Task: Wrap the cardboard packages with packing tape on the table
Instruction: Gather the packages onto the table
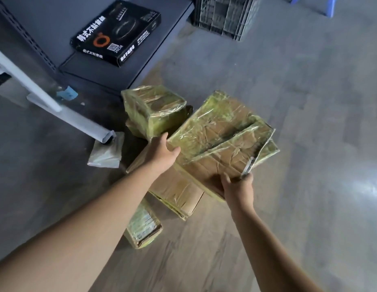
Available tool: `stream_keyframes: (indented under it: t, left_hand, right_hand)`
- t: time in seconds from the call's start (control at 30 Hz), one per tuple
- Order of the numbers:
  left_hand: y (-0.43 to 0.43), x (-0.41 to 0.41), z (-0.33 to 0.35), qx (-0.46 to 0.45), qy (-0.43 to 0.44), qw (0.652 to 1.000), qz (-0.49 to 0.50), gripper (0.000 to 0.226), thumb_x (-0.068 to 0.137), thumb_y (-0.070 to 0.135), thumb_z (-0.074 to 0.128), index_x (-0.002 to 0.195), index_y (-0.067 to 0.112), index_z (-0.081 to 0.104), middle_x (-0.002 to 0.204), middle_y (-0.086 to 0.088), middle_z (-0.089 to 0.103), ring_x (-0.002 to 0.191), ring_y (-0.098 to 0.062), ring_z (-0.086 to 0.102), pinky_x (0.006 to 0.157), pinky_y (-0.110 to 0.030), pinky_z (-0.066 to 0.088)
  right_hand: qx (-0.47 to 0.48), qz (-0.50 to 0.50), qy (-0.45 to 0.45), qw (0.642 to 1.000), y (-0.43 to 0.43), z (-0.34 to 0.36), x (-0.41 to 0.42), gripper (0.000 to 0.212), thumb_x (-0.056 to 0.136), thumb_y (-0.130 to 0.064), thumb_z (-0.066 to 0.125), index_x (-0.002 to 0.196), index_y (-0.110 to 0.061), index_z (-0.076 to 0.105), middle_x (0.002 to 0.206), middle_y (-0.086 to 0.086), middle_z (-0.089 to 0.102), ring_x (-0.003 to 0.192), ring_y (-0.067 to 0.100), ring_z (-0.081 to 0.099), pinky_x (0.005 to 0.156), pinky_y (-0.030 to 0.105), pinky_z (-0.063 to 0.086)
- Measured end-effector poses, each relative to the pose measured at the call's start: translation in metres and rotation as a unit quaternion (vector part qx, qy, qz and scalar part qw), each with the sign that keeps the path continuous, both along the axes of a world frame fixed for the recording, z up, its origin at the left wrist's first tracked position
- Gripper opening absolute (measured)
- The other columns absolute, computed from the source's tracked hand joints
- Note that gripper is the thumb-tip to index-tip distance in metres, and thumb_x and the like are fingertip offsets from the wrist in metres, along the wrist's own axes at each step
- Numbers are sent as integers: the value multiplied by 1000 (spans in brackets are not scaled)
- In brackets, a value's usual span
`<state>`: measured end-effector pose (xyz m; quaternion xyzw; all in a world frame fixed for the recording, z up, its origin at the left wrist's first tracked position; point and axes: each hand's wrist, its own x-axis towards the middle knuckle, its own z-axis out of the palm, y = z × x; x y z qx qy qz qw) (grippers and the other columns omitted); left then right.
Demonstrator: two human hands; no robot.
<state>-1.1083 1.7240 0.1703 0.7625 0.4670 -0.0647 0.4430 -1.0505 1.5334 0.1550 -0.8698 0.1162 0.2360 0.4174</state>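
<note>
Bare floor (314, 127) lies open across the right half of the frame. At centre, the lifted package (221, 127) and the pile of packages (156, 110) under it block the way. At upper left, a dark shelf (168, 32) with a black box (116, 32) and a slanting white post (82, 121) close that side. A crate (223, 15) stands at the top.

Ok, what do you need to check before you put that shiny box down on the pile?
1. Left hand grips the taped package at its edge: ok.
2. Right hand grips its near corner: ok.
3. Tape all the way round: cannot tell, underside hidden.
4. Thin thing in that hand kept clear: cannot tell what it is.
5. Flat spot on the pile of packages below: cannot tell, partly hidden.
</note>
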Motion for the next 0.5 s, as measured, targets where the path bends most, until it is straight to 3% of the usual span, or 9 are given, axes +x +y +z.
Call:
stream_keyframes:
  t: [0.1,0.17,0.27,0.43,0.5]
  left_hand:
    - [-1,0,4,-33,23,999,11,56,83,41,68,133,20,53,127,0,56,116,-21,55,96,-34,47]
    - [-9,-4,15,-42,22,999,16,47,82,36,71,122,16,57,104,6,56,97,-14,56,79,-27,46]
    - [-21,-7,40,-39,28,999,26,58,84,34,71,130,14,43,109,5,39,96,-13,43,76,-26,34]
    - [-30,-6,101,-61,33,996,54,65,76,44,77,121,13,41,113,0,45,93,-16,46,65,-27,34]
    - [-33,-8,129,-49,28,997,46,67,73,45,79,118,14,41,109,1,46,93,-18,47,68,-28,36]
  right_hand:
    - [9,-25,-1,1000,-12,-4,2,52,84,-34,71,122,-10,46,107,6,61,101,30,59,84,36,47]
    - [5,-28,-13,1000,-22,3,2,43,83,-35,71,111,-11,50,96,3,59,95,29,60,81,37,48]
    - [6,-35,-23,999,-32,26,1,35,83,-31,71,104,-11,52,90,2,59,92,27,60,80,38,49]
    - [31,-23,-36,999,-47,80,1,34,85,-27,70,109,-10,52,87,-2,59,87,22,60,79,35,49]
    - [50,-16,-33,998,-53,108,2,38,87,-24,68,116,-9,49,89,-4,56,87,19,58,80,34,48]
